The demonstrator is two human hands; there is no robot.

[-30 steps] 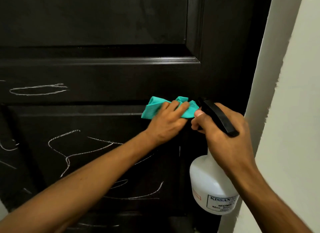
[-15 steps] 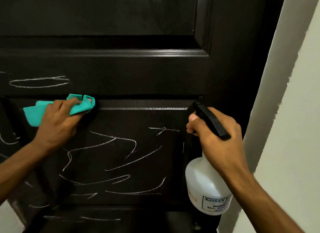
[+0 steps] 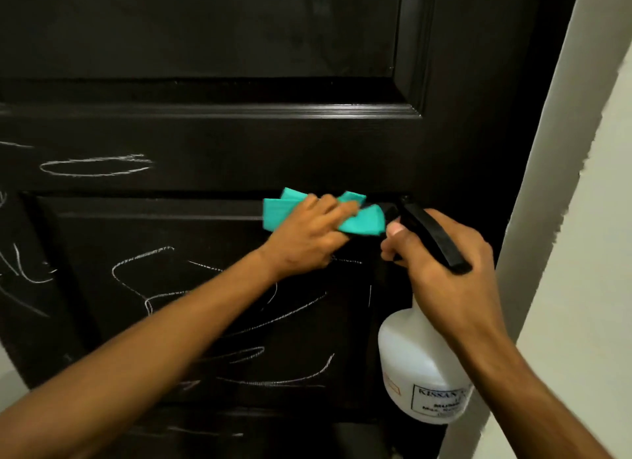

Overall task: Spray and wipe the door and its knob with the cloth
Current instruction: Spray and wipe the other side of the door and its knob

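A dark panelled door (image 3: 205, 48) fills the view, scribbled with white chalk marks (image 3: 95, 166) on its middle rail and lower panel. My left hand (image 3: 307, 239) holds a bunched teal cloth (image 3: 366, 221) and presses it against the top edge of the lower panel, near the door's right side. Just to its right, my right hand (image 3: 444, 274) grips the black trigger head (image 3: 431, 236) of a white spray bottle (image 3: 410, 363), nozzle pointing at the door beside the cloth. No knob is in view.
A pale door frame (image 3: 533, 185) and a cream wall (image 3: 588, 287) run down the right side, close behind the bottle. More chalk lines cross the door's left edge (image 3: 24, 270) and bottom rail (image 3: 205, 433).
My left hand swept the cloth from the panel's top right to the far left, then back to the right beside the nozzle. The right hand and bottle stayed almost still.
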